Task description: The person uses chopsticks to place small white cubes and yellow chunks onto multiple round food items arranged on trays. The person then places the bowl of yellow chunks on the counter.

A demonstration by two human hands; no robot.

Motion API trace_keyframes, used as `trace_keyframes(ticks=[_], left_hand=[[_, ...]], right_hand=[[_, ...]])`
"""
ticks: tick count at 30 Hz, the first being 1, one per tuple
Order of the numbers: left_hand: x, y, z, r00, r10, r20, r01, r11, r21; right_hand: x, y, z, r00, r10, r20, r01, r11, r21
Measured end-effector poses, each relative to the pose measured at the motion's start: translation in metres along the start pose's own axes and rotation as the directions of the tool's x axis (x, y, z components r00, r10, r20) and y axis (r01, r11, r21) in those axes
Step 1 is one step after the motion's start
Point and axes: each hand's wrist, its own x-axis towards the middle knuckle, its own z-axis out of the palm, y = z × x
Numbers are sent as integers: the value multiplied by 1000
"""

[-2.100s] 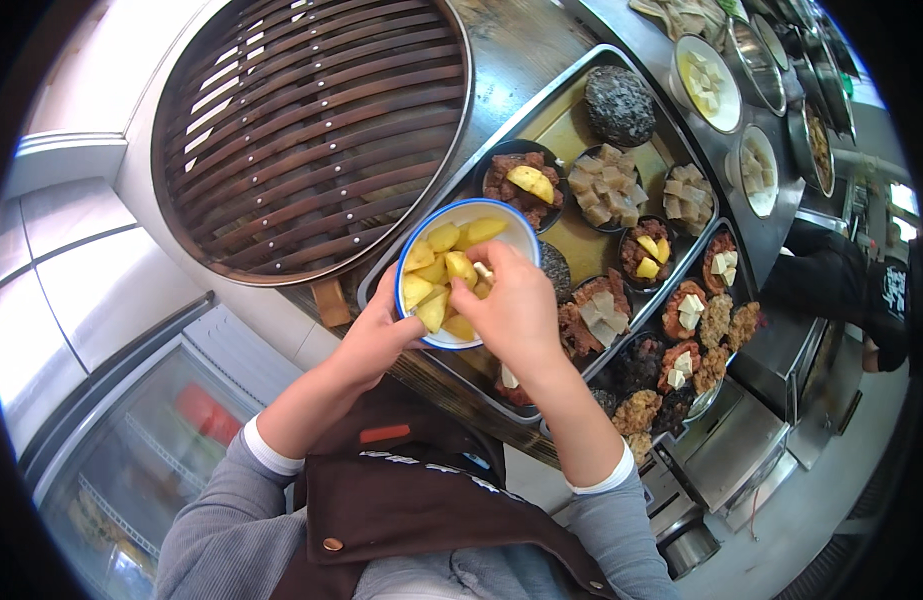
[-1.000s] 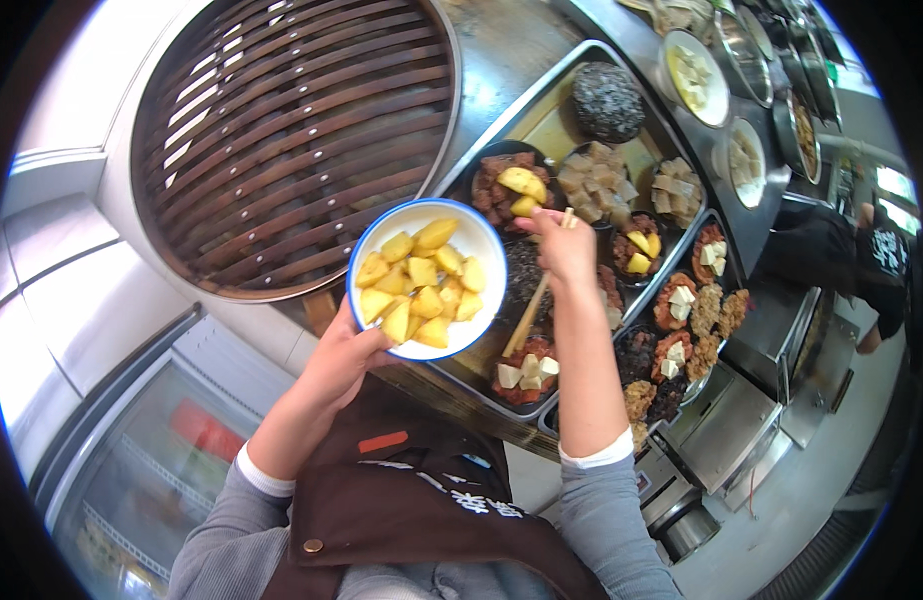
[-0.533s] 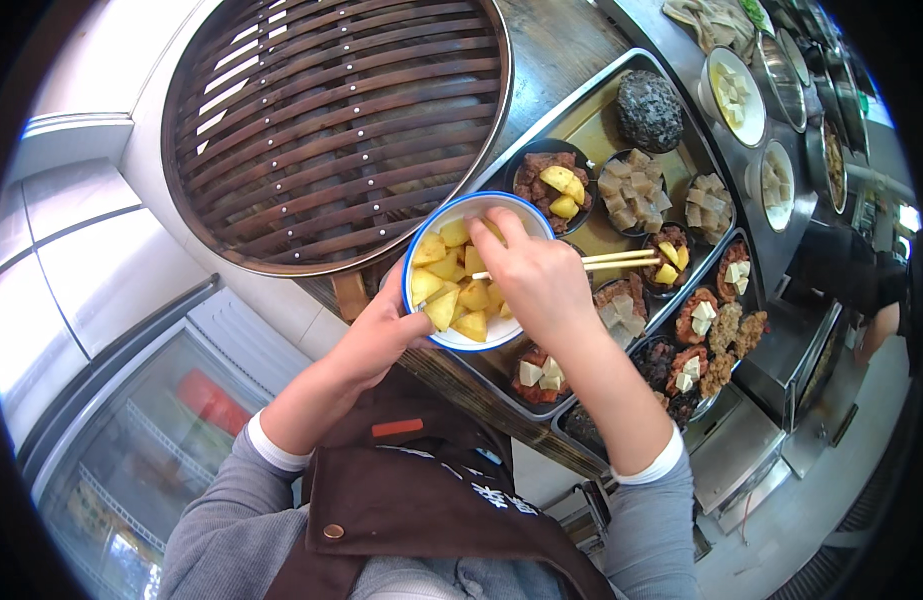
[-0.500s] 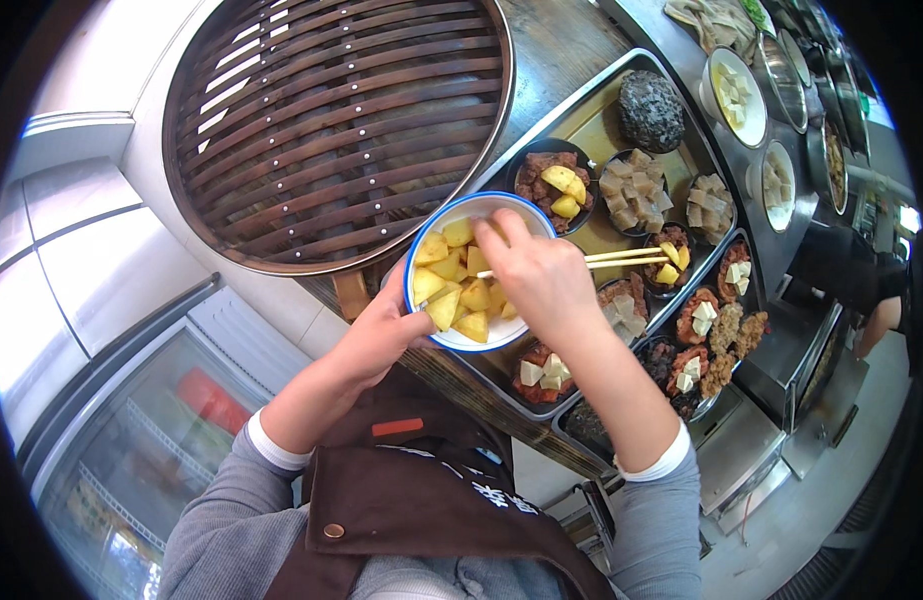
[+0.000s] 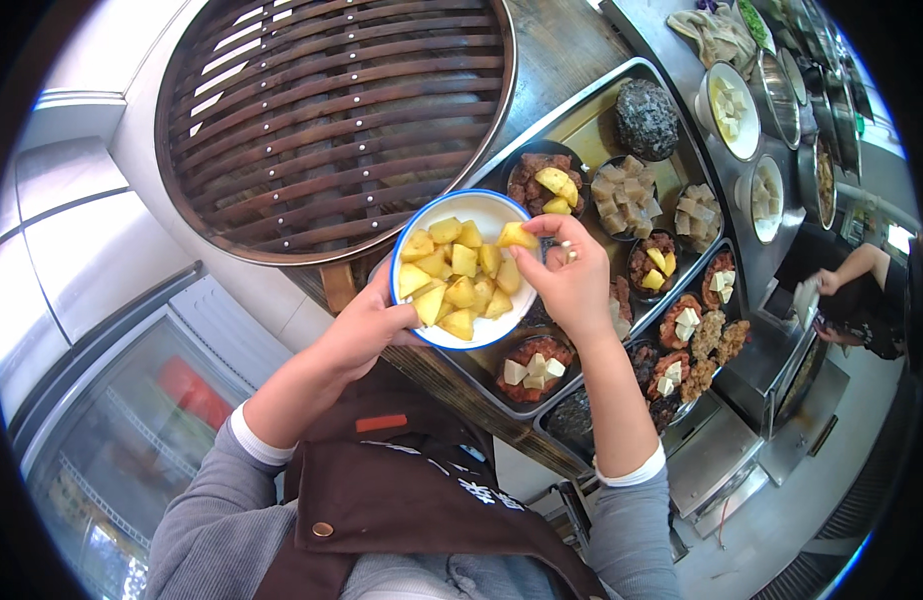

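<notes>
My left hand (image 5: 366,325) grips the near-left rim of a white bowl (image 5: 516,330) with a blue edge, thumb over the rim. Yellow potato chunks (image 5: 461,262) fill much of the bowl. Over its right side, my right hand (image 5: 571,275) pinches one potato piece (image 5: 517,236) between thumb and fingers. Pale ends of chopsticks (image 5: 569,254) poke out from that same hand, their length hidden. Just beyond the bowl sits a dark dish of reddish-brown meat (image 5: 526,190) topped with potato. Another dish of meat with potato (image 5: 652,262) lies right of my right hand.
A large round slatted bamboo steamer (image 5: 341,130) stands far left. A metal tray (image 5: 591,90) holds a dark lump (image 5: 646,120) and dishes of pale cubes (image 5: 623,195). White bowls (image 5: 729,110) line the counter at right, where another person's hands (image 5: 831,285) show. A glass-topped freezer (image 5: 131,390) is left.
My right hand has drawn back to the bowl's right edge, lifting a potato piece. The chopsticks have turned and now show only their ends. The bowl has shifted slightly left.
</notes>
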Motion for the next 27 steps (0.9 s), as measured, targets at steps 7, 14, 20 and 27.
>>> trace_keyframes(ticks=[7, 14, 20, 27], left_hand=[[-7, 3, -13, 991, -8, -134, 7, 1000, -5], [-8, 3, -17, 990, -7, -138, 6, 1000, -6], [-6, -5, -22, 998, -2, -62, -1, 999, -45], [-6, -4, -21, 998, -27, -50, 27, 1000, -2]], right_hand=[[16, 35, 6, 780, 614, -118, -449, 682, 577], [34, 55, 22, 844, 312, -436, -323, 945, 52], [47, 48, 25, 833, 237, -500, -396, 886, -240], [45, 53, 26, 820, 131, -557, -370, 864, -342]])
